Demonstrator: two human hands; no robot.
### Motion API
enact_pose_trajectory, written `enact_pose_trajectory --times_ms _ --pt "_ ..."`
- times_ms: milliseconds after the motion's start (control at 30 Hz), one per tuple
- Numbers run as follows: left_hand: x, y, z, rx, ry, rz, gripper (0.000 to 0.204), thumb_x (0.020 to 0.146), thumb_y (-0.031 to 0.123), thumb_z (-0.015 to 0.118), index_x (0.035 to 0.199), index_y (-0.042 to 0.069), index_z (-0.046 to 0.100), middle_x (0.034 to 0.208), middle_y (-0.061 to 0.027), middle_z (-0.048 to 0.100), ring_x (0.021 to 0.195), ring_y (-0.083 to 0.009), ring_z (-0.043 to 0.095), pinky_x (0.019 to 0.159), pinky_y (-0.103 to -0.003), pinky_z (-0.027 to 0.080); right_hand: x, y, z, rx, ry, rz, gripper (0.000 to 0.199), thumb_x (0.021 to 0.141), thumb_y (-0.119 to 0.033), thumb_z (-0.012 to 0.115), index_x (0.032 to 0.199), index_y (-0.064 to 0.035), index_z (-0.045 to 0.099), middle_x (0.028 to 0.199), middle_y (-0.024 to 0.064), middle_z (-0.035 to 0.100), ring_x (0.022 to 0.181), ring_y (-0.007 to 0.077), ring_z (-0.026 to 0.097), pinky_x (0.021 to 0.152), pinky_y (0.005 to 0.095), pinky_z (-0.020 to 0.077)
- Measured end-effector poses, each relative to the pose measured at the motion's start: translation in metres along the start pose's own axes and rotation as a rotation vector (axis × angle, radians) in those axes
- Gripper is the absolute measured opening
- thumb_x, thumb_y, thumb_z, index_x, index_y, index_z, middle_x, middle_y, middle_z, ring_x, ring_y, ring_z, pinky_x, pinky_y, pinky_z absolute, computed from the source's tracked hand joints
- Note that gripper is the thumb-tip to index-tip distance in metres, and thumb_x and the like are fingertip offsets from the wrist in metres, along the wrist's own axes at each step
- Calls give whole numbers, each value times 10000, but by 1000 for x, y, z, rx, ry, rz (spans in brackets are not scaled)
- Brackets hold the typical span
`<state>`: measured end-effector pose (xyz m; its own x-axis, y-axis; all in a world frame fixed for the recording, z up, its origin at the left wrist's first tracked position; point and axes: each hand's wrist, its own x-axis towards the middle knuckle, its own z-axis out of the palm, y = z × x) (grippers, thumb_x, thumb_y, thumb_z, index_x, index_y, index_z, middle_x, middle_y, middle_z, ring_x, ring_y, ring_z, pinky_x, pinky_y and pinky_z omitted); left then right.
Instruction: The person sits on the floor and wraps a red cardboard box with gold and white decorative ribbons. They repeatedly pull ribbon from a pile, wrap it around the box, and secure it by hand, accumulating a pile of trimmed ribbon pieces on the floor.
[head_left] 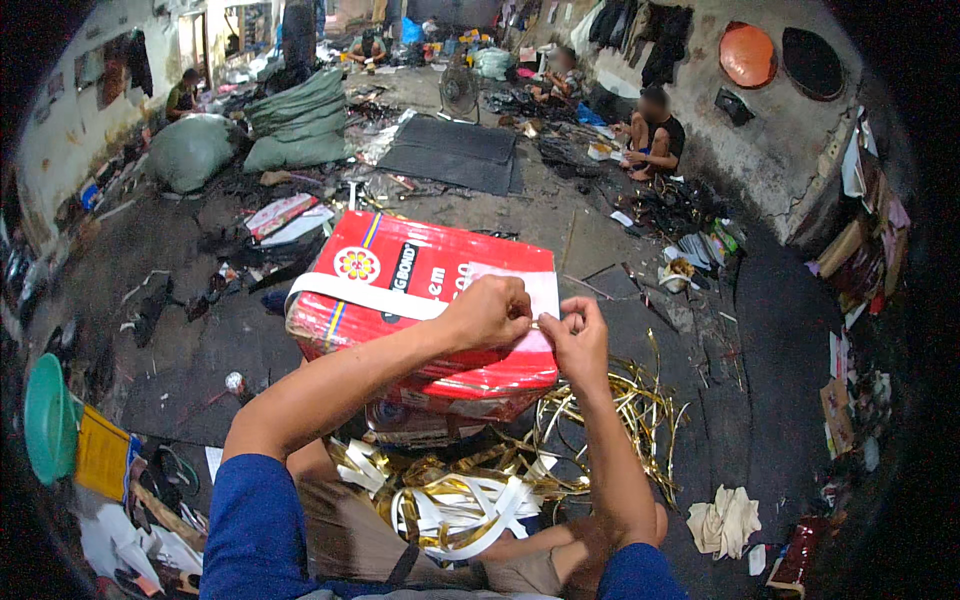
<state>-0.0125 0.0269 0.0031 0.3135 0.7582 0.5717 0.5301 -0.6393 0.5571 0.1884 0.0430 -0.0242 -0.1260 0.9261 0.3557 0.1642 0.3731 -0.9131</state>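
A red carton [440, 255] with glossy wrapping stands in front of me as a work surface. Across its top runs a flat white strip [370, 294], one end hanging over the left edge and the other passing under my left hand [490, 312]. That hand is closed, its fingertips pinching at the strip. Close beside it, my right hand [580, 335] pinches a small gold-coloured end between thumb and fingers. A pale sheet [540, 288] lies on the carton by my fingers. Below, white and gold strips [465, 510] heap over my lap, with a tangle of thin gold strips [650, 420] at the right.
A green basin [50, 420] and yellow crate [104, 455] stand at the left. A crumpled cloth [725, 522] lies at the lower right. Farther off are big green sacks [300, 115], a fan [459, 90], dark mats [450, 150] and several seated people, one [655, 135] at the right.
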Motion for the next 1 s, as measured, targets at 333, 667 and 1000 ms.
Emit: enact_pose_trajectory --times_ms 333,667,1000 --pt "4 9 21 -241 71 -72 103 813 71 741 799 -28 718 748 -116 655 710 -190 638 649 -334 497 -6 9 -4 49 -19 -11 290 1004 -206 640 759 -68 571 664 -48 462 629 46 390 547 268 320" --pt "17 13 28 -242 39 -67 92 835 66 743 803 -13 706 760 -91 663 685 -157 630 621 -312 492 -20 15 -12 913 -137 589 253 1021 -410 620 925 -191 537 655 -63 497 428 47 383 373 213 297" --pt "15 10 25 -234 83 -71 108 834 71 748 800 -19 701 772 -81 666 677 -127 639 619 -289 514 46 -18 0 -709 24 -47 451 991 -401 552 911 25 674 905 301 695 901 501 669 800 556 519"
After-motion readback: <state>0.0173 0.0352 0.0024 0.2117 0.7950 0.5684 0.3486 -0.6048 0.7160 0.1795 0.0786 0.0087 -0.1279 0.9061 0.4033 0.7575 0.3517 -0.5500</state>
